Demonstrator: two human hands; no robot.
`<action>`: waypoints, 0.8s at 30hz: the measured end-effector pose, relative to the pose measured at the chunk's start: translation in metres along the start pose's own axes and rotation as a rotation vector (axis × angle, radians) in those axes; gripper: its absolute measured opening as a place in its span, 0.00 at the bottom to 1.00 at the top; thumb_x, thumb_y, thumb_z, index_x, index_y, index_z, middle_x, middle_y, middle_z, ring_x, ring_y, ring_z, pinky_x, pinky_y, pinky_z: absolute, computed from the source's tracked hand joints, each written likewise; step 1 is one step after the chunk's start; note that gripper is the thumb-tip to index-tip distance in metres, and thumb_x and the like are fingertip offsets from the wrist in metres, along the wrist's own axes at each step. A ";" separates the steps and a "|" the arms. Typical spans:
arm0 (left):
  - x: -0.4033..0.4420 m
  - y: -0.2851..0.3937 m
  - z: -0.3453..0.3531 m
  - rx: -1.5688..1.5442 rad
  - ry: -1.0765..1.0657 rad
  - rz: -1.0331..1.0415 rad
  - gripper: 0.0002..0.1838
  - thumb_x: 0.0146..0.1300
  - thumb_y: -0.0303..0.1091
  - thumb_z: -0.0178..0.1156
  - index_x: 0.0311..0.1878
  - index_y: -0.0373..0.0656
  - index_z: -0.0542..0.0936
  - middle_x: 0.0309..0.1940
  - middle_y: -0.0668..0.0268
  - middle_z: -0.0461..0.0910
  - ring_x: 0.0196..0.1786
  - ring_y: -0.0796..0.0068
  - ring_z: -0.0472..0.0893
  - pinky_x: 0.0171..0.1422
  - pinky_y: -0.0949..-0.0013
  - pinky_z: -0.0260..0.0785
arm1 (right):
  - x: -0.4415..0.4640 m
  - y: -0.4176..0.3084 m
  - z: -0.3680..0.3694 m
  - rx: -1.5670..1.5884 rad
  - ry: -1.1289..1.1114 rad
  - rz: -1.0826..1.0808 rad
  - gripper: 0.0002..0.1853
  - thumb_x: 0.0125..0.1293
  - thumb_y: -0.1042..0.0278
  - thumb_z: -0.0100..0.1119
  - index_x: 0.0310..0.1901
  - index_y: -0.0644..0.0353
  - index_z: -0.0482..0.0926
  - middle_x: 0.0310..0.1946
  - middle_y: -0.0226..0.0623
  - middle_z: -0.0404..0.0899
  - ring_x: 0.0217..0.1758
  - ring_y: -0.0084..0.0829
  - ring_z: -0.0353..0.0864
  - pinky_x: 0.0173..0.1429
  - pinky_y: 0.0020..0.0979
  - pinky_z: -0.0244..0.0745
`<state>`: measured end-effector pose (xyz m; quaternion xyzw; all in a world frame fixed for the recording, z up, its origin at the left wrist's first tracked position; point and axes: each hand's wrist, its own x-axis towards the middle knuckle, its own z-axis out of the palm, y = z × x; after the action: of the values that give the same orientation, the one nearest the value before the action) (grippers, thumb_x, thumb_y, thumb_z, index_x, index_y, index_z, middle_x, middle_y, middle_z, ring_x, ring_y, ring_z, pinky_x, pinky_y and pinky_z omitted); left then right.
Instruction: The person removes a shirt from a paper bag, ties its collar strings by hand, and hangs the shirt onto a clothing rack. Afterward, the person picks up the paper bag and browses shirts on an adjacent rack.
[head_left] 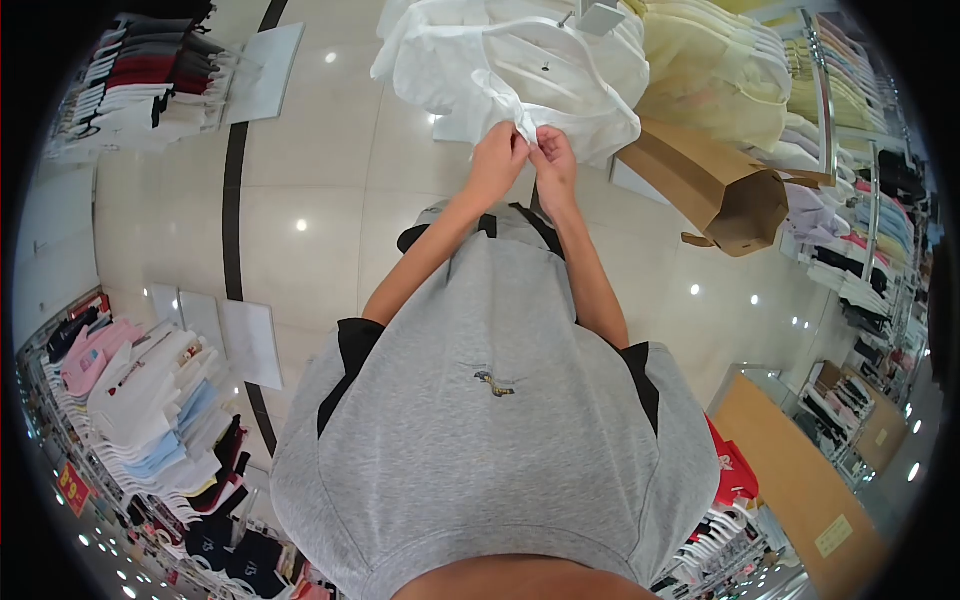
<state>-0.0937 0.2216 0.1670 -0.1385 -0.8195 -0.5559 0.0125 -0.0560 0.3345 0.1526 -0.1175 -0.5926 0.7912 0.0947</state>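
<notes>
A white shirt (430, 75) hangs on a white hanger at the front of a rack, at the top middle of the head view. Both hands meet at the front edge of its neckline. My left hand (499, 160) is closed, its fingers pinching the white fabric. Against it, my right hand (553, 162) is closed too, thumb and fingers pinching the same bit of cloth. The fingertips almost touch each other, and whatever small part of the shirt lies between them is hidden.
Just right of my hands hangs an open brown paper bag (715, 190). Yellow garments (715, 75) hang beside the white shirt. Racks of clothes (150, 400) stand on the left, and a wooden board (790, 470) stands at the lower right. Pale floor tiles (300, 180) lie between.
</notes>
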 end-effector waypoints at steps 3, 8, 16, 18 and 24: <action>-0.006 0.005 0.008 -0.099 0.031 -0.145 0.08 0.63 0.30 0.57 0.39 0.33 0.75 0.32 0.48 0.79 0.34 0.48 0.80 0.38 0.56 0.71 | -0.005 -0.003 -0.006 0.020 -0.015 0.049 0.14 0.66 0.82 0.55 0.53 0.64 0.71 0.47 0.33 0.74 0.47 0.20 0.74 0.52 0.23 0.71; -0.017 0.018 0.016 -0.282 0.065 -0.348 0.11 0.64 0.31 0.57 0.42 0.32 0.76 0.32 0.56 0.81 0.32 0.65 0.81 0.37 0.63 0.72 | -0.021 -0.021 -0.008 -0.019 -0.089 -0.013 0.15 0.66 0.81 0.56 0.53 0.65 0.71 0.48 0.34 0.74 0.48 0.20 0.74 0.50 0.24 0.73; -0.027 0.032 0.026 -0.921 0.062 -0.721 0.06 0.61 0.26 0.56 0.41 0.36 0.76 0.30 0.68 0.75 0.30 0.80 0.74 0.35 0.74 0.68 | -0.030 -0.032 -0.032 -0.158 -0.150 -0.034 0.13 0.65 0.80 0.58 0.51 0.67 0.73 0.43 0.36 0.79 0.45 0.23 0.78 0.50 0.25 0.74; -0.033 0.034 0.027 -0.972 0.077 -0.676 0.05 0.62 0.26 0.55 0.40 0.36 0.76 0.30 0.68 0.75 0.30 0.79 0.74 0.36 0.74 0.69 | -0.031 -0.033 -0.035 -0.163 -0.175 -0.078 0.13 0.65 0.79 0.59 0.50 0.68 0.73 0.42 0.37 0.79 0.44 0.23 0.78 0.50 0.25 0.74; -0.051 0.041 0.037 -0.987 0.191 -0.635 0.06 0.65 0.27 0.59 0.43 0.37 0.76 0.33 0.66 0.78 0.33 0.77 0.77 0.43 0.73 0.72 | -0.039 -0.042 -0.040 -0.421 -0.133 -0.213 0.09 0.65 0.79 0.62 0.45 0.69 0.76 0.41 0.35 0.81 0.44 0.21 0.79 0.49 0.24 0.76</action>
<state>-0.0298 0.2584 0.1813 0.1746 -0.4606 -0.8578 -0.1466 -0.0062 0.3713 0.1855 -0.0191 -0.7585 0.6416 0.1120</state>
